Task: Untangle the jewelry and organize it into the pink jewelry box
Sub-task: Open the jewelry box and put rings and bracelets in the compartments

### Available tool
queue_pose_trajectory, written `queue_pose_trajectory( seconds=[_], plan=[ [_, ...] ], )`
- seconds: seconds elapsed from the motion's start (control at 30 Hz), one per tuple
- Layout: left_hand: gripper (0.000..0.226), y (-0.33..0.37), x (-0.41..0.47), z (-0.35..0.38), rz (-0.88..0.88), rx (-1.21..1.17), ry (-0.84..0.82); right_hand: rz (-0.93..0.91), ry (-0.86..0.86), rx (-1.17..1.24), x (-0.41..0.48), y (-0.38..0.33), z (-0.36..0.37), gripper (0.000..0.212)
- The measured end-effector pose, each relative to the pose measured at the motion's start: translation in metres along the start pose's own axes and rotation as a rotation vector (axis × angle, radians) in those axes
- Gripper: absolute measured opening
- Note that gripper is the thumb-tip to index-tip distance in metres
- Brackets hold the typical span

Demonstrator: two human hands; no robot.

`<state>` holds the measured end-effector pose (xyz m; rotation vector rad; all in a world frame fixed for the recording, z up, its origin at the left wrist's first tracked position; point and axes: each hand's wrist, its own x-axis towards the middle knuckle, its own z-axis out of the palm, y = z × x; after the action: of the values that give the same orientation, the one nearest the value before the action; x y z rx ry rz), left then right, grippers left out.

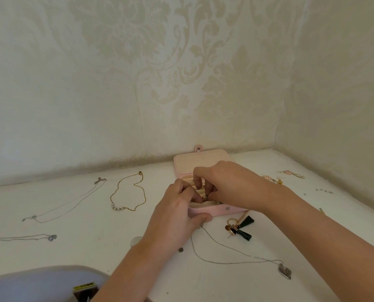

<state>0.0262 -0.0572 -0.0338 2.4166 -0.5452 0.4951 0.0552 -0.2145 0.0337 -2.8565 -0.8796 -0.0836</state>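
Now, box: the pink jewelry box point(221, 211) lies open at 12 o'clock on the white table point(94, 247), lid thrown back toward the wall.
Left hand: I see the left hand point(177, 216) gripping the box's front wall, thumb outside and fingers curled over the rim.
Right hand: the right hand point(225, 184) comes in from 3 o'clock, fingertips curled down, pinching a small gold piece point(204, 196).
Edges: walls close off 12 and 3 o'clock; the widest stretch of tabletop lies at 8 o'clock of the box.
Hidden: the hands cover most of the box's inside.
Contents: I make out only cream ring rolls point(192, 183).
Around: gold chain point(128, 192) at 9 o'clock; dark drop earrings point(240, 228) near at 5 o'clock; silver necklace point(285, 271) trailing out beyond them; pink earrings point(288, 172) at 2 o'clock.
Cut off: a grey rounded object point(39, 282) at 7 o'clock, which I cannot identify.
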Motion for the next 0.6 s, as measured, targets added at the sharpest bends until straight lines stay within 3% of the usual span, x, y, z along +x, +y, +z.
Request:
queue_pose_trajectory(
  seconds=[0.27, 0.6],
  plan=[
    [0.030, 0.000, 0.000, 0.000, 0.005, 0.002, -0.006, 0.030, -0.046, 0.019, -0.001, 0.000, 0.002, 0.025],
    [0.033, 0.000, 0.000, -0.001, 0.027, 0.039, -0.014, 0.039, -0.039, -0.178, 0.002, -0.013, 0.000, 0.018]
  ],
)
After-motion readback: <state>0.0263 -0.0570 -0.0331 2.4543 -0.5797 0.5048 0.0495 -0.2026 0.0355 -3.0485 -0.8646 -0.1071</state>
